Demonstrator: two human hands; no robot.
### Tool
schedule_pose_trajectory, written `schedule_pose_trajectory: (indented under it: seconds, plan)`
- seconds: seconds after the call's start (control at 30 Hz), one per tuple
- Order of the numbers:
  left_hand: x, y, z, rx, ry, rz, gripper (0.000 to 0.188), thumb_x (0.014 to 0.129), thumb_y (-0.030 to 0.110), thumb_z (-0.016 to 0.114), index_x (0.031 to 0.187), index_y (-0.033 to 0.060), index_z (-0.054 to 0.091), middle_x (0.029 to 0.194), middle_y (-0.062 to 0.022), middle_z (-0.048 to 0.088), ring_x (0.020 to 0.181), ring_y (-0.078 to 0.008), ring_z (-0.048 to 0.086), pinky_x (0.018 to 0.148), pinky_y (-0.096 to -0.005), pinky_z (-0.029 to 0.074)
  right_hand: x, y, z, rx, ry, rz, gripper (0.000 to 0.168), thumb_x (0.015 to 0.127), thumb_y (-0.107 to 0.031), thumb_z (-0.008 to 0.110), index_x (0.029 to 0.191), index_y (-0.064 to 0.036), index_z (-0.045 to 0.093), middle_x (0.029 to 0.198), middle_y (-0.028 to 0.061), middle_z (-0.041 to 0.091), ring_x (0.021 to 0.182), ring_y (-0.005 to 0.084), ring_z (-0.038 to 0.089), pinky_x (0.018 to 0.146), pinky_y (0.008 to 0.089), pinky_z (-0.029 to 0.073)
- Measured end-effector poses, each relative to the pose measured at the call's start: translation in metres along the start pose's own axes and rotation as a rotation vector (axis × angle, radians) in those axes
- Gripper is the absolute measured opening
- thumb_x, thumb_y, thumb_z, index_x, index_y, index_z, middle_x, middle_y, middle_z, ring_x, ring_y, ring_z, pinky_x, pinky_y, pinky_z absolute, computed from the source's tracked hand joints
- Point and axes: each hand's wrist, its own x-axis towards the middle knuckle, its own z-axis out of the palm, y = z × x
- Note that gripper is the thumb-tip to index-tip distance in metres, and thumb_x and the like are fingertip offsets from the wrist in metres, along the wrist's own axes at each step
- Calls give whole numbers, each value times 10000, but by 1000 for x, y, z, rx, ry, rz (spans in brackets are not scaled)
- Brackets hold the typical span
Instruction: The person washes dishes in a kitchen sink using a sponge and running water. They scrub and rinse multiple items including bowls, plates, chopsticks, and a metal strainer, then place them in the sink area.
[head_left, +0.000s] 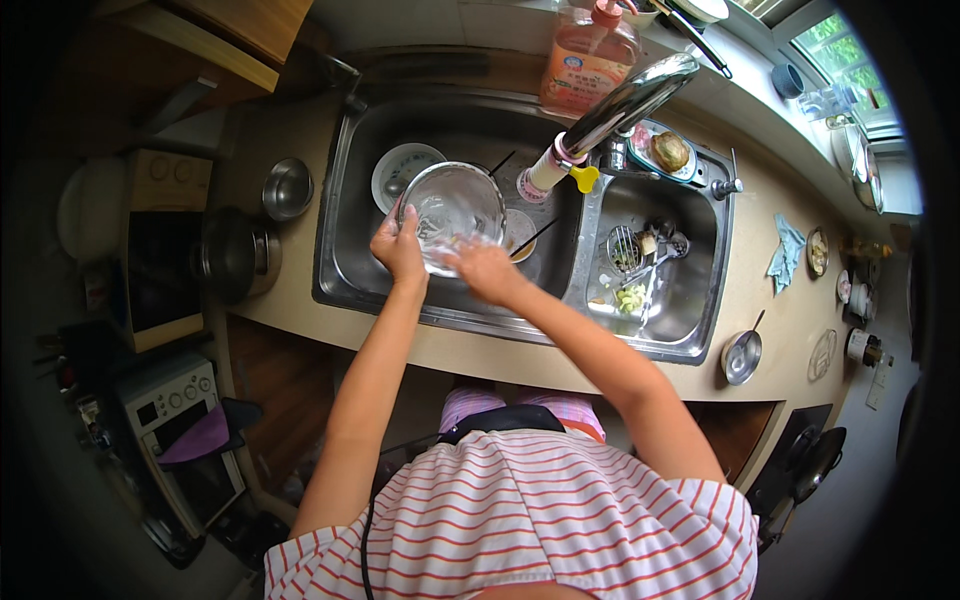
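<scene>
My left hand grips the left side of a shiny, wet metal bowl held tilted over the large sink basin. At the bowl's lower right rim is my right hand, blurred by motion. Whitish suds or something pale shows at its fingertips, too blurred to tell whether it holds anything. Behind the metal bowl, a white patterned bowl lies in the basin. Partly hidden to the right is a small bowl, with a dark chopstick slanting across it.
A chrome faucet arches over the sink divider. Behind stands a pink dish-soap pump bottle. The smaller basin holds a whisk, utensils and food scraps. Metal pots and a small pan stand on the counter.
</scene>
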Motion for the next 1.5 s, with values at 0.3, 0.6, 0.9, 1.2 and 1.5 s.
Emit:
schedule_pose_trajectory:
  seconds: [0.3,0.6,0.9,1.2,1.5]
  plan:
    - [32,21,10,888,-242,258,168,680,90,627,802,-20,662,722,-193,664,659,-330,650,627,-384,487,1,-15,6,7,6,84,302,626,-46,656,918,-57,577,814,153,611,781,334,633,655,428,522]
    - [9,43,6,904,-256,405,192,674,10,520,812,5,653,704,-250,587,683,-436,579,607,-460,453,-6,-4,-5,-119,17,-142,340,720,-69,609,1057,-28,591,974,156,645,905,299,655,695,389,559]
    - [22,55,31,1094,-812,331,145,643,13,551,728,41,664,760,-227,608,775,-421,587,683,-466,462,43,79,-44,-905,-97,-853,465,836,-143,501,1299,-106,520,1368,-1,487,1268,93,435,931,252,449]
    - [70,-19,-25,659,-212,-65,154,624,64,662,755,2,610,699,-158,659,579,-288,591,581,-366,471,25,40,-66,-164,-218,-383,134,673,-143,665,797,-107,630,746,67,632,821,286,639,672,386,516]
    - [-28,52,-29,955,-1066,556,181,820,175,604,919,28,642,807,-175,632,816,-383,591,960,-451,438,17,43,-105,347,-518,6,525,597,-121,747,1107,-82,626,956,173,650,987,355,589,815,418,472]
